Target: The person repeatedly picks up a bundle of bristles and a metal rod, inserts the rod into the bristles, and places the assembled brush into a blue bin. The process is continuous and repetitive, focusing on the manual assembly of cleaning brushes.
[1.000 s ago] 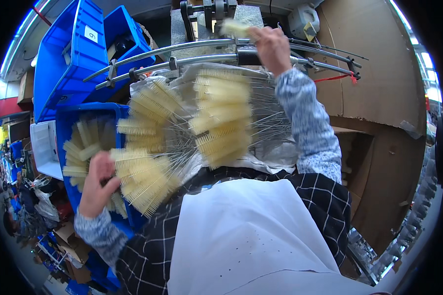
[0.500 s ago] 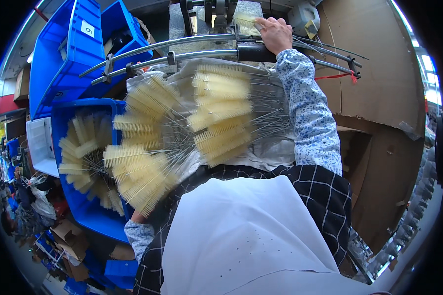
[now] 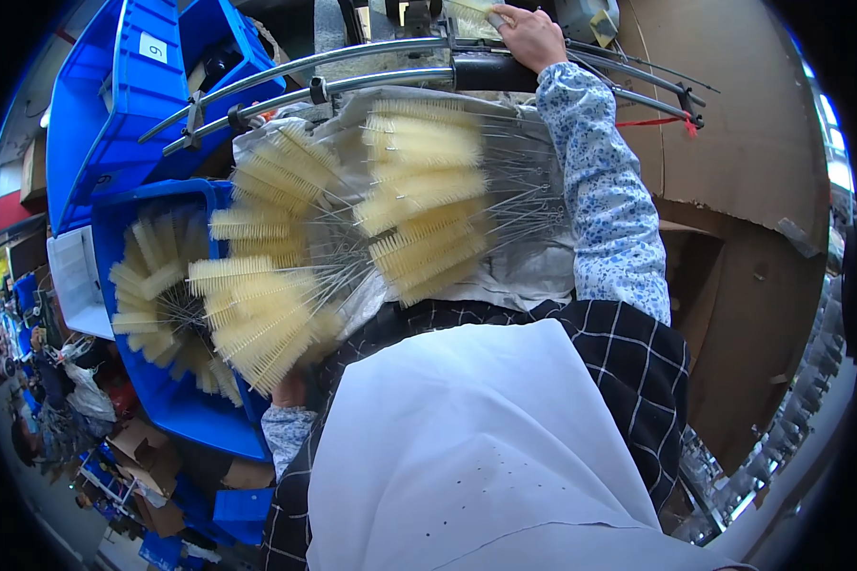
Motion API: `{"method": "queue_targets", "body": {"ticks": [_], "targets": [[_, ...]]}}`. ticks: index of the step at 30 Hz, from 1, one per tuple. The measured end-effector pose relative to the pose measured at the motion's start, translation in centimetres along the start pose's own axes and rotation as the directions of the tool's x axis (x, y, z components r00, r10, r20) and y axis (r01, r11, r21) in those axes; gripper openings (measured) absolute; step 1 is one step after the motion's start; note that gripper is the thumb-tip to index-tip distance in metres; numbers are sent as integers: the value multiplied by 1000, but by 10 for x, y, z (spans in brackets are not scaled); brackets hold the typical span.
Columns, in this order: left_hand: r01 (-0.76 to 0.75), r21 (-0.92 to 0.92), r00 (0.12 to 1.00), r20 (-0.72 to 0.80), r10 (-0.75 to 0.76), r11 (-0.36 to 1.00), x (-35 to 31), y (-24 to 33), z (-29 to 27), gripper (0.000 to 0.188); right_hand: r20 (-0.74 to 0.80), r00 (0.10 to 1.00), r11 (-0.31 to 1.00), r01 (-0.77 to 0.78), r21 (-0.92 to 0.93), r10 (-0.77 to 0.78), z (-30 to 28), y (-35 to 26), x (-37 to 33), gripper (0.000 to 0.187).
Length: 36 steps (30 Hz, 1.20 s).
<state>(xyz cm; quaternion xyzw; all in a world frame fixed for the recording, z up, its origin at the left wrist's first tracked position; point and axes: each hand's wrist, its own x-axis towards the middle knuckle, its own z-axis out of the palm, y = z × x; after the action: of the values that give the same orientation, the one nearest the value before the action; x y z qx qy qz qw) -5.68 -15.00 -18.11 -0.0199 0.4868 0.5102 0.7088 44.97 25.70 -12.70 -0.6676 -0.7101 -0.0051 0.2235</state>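
Left: deep blue plastic bin [image 3: 186, 419], pale yellow brushes [image 3: 165, 276] ringed inside. Left hand [image 3: 290, 390] by the lower edge of a fanned pile of pale yellow bristle brushes [image 3: 262, 314], partly behind it; fingers hidden, cannot tell whether spread or gripping. Centre: stacked column of similar brushes [image 3: 424, 171], thin wire stems [image 3: 533, 224] pointing right. Upper right: right hand [image 3: 531, 36] beyond the curved steel rails [image 3: 371, 84], fingers pinched together on one pale yellow bristle brush [image 3: 469, 14] at the top edge. Possible trouble: crowded stems could tangle, one pull dragging neighbours; the blue-flowered sleeve [image 3: 609, 209] might snag stem ends; a nudge could drop the fan's outer brushes into the bin. Surface: rumpled off-white cloth [image 3: 533, 297] under the brushes. Room: tilted blue crates [image 3: 105, 114] upper left, cardboard boxes [image 3: 148, 457] lower left, tall brown cardboard sheet [image 3: 743, 143] right.
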Motion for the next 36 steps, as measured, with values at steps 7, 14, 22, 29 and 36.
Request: {"method": "queue_targets", "body": {"ticks": [7, 14, 22, 29, 36], "targets": [[-356, 504, 907, -17, 422, 787, -6, 20, 120, 50, -11, 999, 994, -51, 97, 53, -12, -11, -5, 27], [-296, 705, 910, 4, 413, 645, 14, 52, 175, 47, -10, 1000, 992, 20, -124, -22, 3, 9, 0, 28], [-424, 872, 814, 249, 524, 244, 23, 59, 213, 58, 24, 1000, 994, -12, -105, 15, -3, -2, -2, 27], [-442, 897, 809, 387, 442, 25, 21, 83, 234, 53, 18, 997, 945, 81, -318, -79, -6, 0, 8, 29], [-498, 866, 719, 438, 539, -41, 30, 90, 223, 25, 86, 984, 925, 176, -338, -156, 4, 4, 22, 26]]}}
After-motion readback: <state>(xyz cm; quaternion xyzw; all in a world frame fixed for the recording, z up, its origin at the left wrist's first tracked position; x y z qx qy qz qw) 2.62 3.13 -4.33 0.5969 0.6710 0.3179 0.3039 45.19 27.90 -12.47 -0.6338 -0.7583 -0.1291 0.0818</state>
